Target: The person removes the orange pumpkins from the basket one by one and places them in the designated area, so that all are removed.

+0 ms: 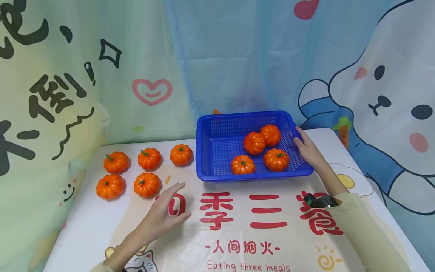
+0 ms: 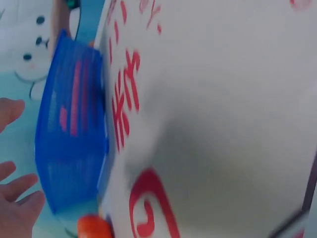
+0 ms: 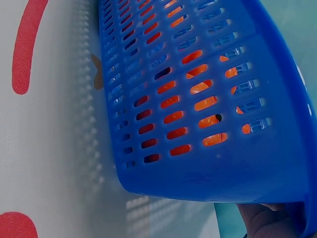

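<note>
A blue plastic basket [image 1: 217,175] with slotted walls is at the back of the table, holding several small orange pumpkins [image 1: 276,159]. My right hand [image 1: 310,149] grips the basket's right end at the rim; in the right wrist view part of that hand [image 3: 270,223] shows beneath the rim, the rest hidden by the basket. My left hand [image 1: 163,217] is over the table in front of the basket, fingers spread and holding nothing. Its fingers [image 2: 20,188] show at the left edge of the left wrist view. Nearest to it is an orange pumpkin [image 1: 147,185] with a green stem.
Several more pumpkins [image 1: 110,186] sit in two rows left of the basket. The white table [image 1: 78,211] bears a printed cover with red characters [image 1: 268,224]. A patterned curtain [image 1: 234,56] hangs right behind the table. A thin cable [image 1: 353,168] lies at the right edge.
</note>
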A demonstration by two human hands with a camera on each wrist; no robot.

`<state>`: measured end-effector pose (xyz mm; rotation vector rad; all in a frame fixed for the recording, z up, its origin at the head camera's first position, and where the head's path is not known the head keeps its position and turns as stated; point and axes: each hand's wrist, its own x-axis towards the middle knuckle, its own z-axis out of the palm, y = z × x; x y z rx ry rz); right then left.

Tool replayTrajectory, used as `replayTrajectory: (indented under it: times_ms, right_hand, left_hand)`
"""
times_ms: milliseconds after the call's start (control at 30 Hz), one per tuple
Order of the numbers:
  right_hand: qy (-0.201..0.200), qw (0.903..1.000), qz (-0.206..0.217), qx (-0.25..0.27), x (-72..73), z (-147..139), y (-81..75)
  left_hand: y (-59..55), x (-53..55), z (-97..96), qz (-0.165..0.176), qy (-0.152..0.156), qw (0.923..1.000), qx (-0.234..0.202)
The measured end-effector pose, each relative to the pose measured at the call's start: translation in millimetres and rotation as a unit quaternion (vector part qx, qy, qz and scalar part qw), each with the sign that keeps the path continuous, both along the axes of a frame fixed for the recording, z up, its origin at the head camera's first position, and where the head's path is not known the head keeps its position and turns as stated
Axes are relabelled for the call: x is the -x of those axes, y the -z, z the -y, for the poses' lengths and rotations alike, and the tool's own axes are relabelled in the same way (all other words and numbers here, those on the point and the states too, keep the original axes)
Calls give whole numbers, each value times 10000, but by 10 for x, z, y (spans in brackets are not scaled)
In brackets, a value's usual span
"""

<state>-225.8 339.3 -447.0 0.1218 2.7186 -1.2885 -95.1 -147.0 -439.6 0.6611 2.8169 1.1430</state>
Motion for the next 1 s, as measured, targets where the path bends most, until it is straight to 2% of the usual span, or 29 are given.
replayTrajectory:
  times_ms: [167,267,500,633,700,800,900,1000]
  right_hand:
    - [-29,10000,-18,34,5,-14,11]
    - [-30,10000,-21,72,8,-16,14]
    - [-25,9999,-30,101,14,-6,20]
    - [-16,9999,-20,104,11,-7,21]
    - [-22,9999,-33,106,14,-11,25]
    - [-15,9999,-60,96,17,-23,34]
    - [-13,9999,-80,86,21,-27,34]
    - [-32,9999,-52,104,19,-16,35]
  left_hand:
    - [24,-122,-157,806,146,9966,-100]
    - [62,-154,-202,1119,211,9934,-167]
    - [140,-141,-221,1178,314,9924,-179]
    - [79,-75,-224,1063,507,9929,-168]
    - [-14,2,-228,842,661,9941,-158]
    - [-225,184,-263,437,904,9948,-165]
    - [-457,440,-354,240,1173,9923,-331]
    - [-679,735,-515,315,1401,9887,-435]
